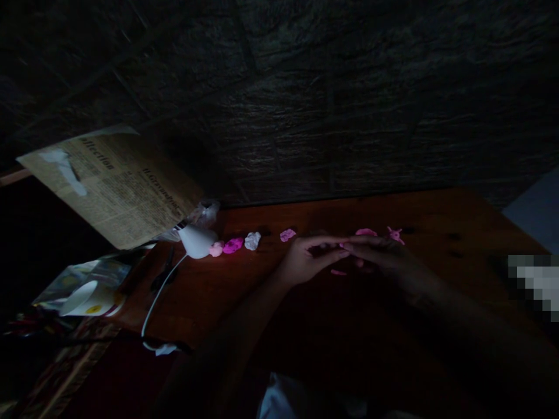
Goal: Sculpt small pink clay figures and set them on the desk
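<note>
Above the wooden table, my left hand [303,256] and my right hand [378,250] meet at the fingertips. Both pinch a small piece of pink modelling clay [343,245], mostly hidden by the fingers. Just below lies a thin pink strip [338,272]. Beyond my right hand are a flat pink piece [365,232] and a pink piece with several points [395,235]. Left of my hands sit a crumpled pink lump [287,234], a white lump [252,240], a magenta lump [233,245] and a pale pink lump [216,249]. The light is very dim.
At the left stands a lamp with a white base [196,240] and newspaper-print shade [117,186]; its white cord [152,302] runs toward me. Dark scissors [163,274] lie beside it. A paper cup [91,299] is tipped near the left edge. A dark wall [283,116] borders the table [437,215].
</note>
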`<state>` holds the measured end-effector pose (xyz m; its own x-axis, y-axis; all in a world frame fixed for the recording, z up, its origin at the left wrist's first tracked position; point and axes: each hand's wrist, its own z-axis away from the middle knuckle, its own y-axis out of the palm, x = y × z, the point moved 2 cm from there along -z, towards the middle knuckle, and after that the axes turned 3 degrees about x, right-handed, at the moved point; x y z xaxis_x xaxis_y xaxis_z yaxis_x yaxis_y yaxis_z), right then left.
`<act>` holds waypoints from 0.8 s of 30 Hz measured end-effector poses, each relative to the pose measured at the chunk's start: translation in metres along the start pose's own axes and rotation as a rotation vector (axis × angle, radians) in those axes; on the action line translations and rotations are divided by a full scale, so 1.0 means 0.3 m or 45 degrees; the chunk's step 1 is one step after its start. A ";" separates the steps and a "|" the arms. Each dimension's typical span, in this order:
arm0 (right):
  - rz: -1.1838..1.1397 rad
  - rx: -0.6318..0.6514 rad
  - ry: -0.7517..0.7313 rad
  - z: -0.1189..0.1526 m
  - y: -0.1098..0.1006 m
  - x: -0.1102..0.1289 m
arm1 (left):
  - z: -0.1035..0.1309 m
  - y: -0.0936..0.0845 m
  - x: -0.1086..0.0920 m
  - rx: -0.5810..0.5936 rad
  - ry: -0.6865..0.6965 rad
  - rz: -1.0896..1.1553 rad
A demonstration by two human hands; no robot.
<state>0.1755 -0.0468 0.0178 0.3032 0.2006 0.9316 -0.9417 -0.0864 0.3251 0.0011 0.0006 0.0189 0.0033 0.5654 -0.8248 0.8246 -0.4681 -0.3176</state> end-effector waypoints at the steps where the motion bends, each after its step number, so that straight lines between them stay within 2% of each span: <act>1: -0.016 -0.006 -0.004 0.002 -0.001 0.002 | -0.001 -0.002 0.002 -0.011 0.008 -0.001; 6: -0.011 -0.021 0.025 0.009 0.004 0.015 | -0.010 -0.013 -0.002 -0.047 0.063 0.025; 14: -0.035 -0.095 0.092 0.014 0.013 0.023 | -0.013 -0.016 0.015 0.009 0.072 0.093; 20: -0.142 -0.056 0.177 0.022 0.029 0.021 | -0.008 -0.018 -0.006 -0.072 0.250 -0.154; 24: -0.121 -0.036 0.125 0.021 0.023 0.015 | -0.008 -0.016 -0.012 -0.091 0.283 -0.204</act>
<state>0.1714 -0.0528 0.0251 0.3766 0.3014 0.8760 -0.9137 -0.0349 0.4048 -0.0016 0.0024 0.0244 -0.0130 0.7670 -0.6415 0.8625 -0.3160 -0.3954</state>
